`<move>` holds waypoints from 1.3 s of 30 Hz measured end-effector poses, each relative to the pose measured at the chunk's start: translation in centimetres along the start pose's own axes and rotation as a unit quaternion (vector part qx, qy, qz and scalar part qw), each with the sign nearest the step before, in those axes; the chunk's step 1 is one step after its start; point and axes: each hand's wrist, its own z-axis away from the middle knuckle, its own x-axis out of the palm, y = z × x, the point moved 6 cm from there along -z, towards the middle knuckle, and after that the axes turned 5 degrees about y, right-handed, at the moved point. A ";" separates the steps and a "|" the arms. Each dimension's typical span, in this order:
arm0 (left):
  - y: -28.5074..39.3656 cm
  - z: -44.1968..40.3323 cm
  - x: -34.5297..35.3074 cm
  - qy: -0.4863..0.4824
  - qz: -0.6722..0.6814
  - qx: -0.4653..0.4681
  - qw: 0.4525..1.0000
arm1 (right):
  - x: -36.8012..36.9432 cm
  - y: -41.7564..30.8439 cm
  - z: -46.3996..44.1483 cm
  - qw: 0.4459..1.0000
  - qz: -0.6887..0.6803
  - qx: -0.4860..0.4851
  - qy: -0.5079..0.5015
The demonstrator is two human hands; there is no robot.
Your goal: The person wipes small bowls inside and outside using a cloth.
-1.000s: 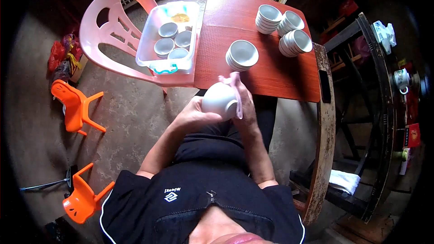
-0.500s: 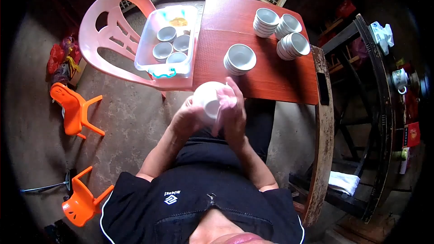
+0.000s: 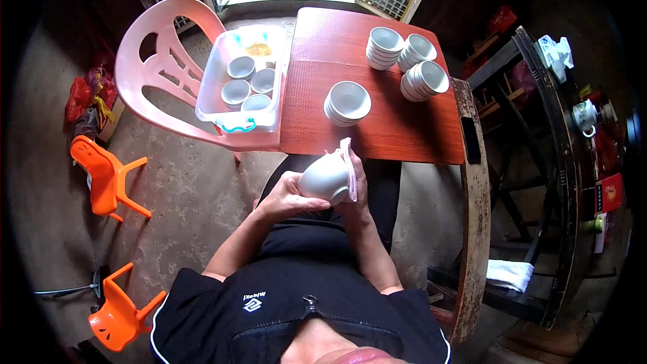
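Observation:
A white bowl [image 3: 319,179] is held tilted on its side over my lap, its foot turned down to the right. My left hand [image 3: 286,199] is closed on it from the left, the thumb along its lower side. On the other side, my right hand [image 3: 359,185] presses a pink cloth [image 3: 351,170] to the bowl; its fingers are partly hidden behind the cloth. Just beyond my hands, a short stack of bowls [image 3: 348,102] stands on the red table [image 3: 313,54]. Several taller stacks, including a rear bowl stack [image 3: 385,47], stand farther right.
A clear plastic bin [image 3: 210,84] with several bowls rests on a pink chair [image 3: 135,91] to the left. Orange stools [image 3: 108,175] stand on the floor. A phone [image 3: 470,140] lies on a worn wooden bench [image 3: 477,229] to the right, with a dark frame beyond it.
The bowl has turned so its outer side and foot show, and it has come slightly lower. The pink cloth has moved to the bowl's right side. The whole view has shifted a little.

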 end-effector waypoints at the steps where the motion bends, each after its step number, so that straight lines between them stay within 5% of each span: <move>1: 0.2 -0.1 0.1 -0.009 -0.026 -0.014 1.000 | -0.7 0.8 -0.9 0.991 -0.076 0.104 -0.028; 2: 0.5 -0.2 0.0 -0.005 -0.006 -0.015 1.000 | 0.5 0.4 -1.2 0.965 -0.150 0.206 -0.058; 3: 0.8 -0.2 -0.1 -0.001 0.014 -0.016 1.000 | 1.2 -2.1 -1.3 0.991 0.034 0.089 -0.095; 4: 1.0 -0.2 -0.2 0.003 0.035 -0.018 0.999 | 1.5 -1.3 -1.8 0.983 -0.041 0.118 -0.132; 6: 1.2 0.0 -0.2 -0.011 0.048 -0.021 0.999 | 4.0 -4.3 -1.6 0.949 0.225 0.006 -0.222; 7: 1.8 0.1 0.2 -0.012 0.065 -0.012 0.998 | 5.1 -5.9 -1.1 0.933 0.253 -0.003 -0.254; 8: 2.1 0.1 0.4 -0.012 0.082 -0.003 0.997 | 5.8 -6.9 -1.1 0.912 0.256 -0.147 -0.284; 10: 1.6 -0.1 -0.4 -0.008 0.211 0.023 0.977 | 6.6 -8.1 -0.1 0.859 0.266 -0.283 -0.334; 13: 0.8 0.0 -0.8 0.029 0.353 0.044 0.934 | 4.0 -5.7 2.1 0.873 0.254 -0.383 -0.163; 14: 1.1 -0.1 -0.7 -0.025 0.401 0.027 0.915 | 3.6 -4.6 2.8 0.880 0.225 -0.398 -0.127; 18: 0.3 0.0 -0.8 -0.010 0.358 0.004 0.934 | 3.6 -4.8 2.7 0.927 0.207 -0.291 -0.115; 20: -0.9 0.2 -1.1 -0.030 0.284 -0.032 0.958 | 4.6 -6.1 1.2 0.922 0.275 -0.158 -0.223; 22: 0.7 0.5 0.5 -0.051 0.158 -0.001 0.986 | 6.7 -7.6 1.3 0.808 0.449 -0.103 -0.367; 24: 0.5 0.9 0.4 -0.012 0.054 0.001 0.998 | 6.9 -7.1 1.4 0.763 0.463 -0.205 -0.403; 26: 0.7 0.7 0.5 -0.015 0.086 0.019 0.996 | 6.0 -6.5 0.3 0.859 0.381 -0.057 -0.337; 27: 0.9 0.5 0.4 -0.016 0.101 0.029 0.994 | 5.1 -5.7 -0.1 0.902 0.315 -0.057 -0.289; 29: 0.7 0.7 -0.4 0.021 0.065 0.019 0.997 | 3.4 -3.4 0.5 0.991 0.032 0.001 -0.128; 33: 0.6 0.1 -0.8 0.015 0.019 0.011 1.000 | 2.7 -3.1 0.7 0.997 -0.043 0.058 -0.007; 36: 1.3 -0.1 -0.7 0.020 0.086 -0.025 0.996 | 2.3 -1.5 -0.9 0.981 -0.012 0.131 -0.139; 37: 1.7 -0.2 -0.3 0.013 0.071 -0.013 0.997 | 3.6 -3.9 -1.1 0.962 0.164 -0.042 -0.216; 38: 1.9 -0.3 0.2 0.007 0.058 0.002 0.998 | 5.4 -6.2 -0.7 0.876 0.331 -0.212 -0.280; 39: 2.2 -0.6 0.2 0.009 0.069 0.032 0.997 | 6.6 -6.8 -0.3 0.833 0.343 -0.261 -0.347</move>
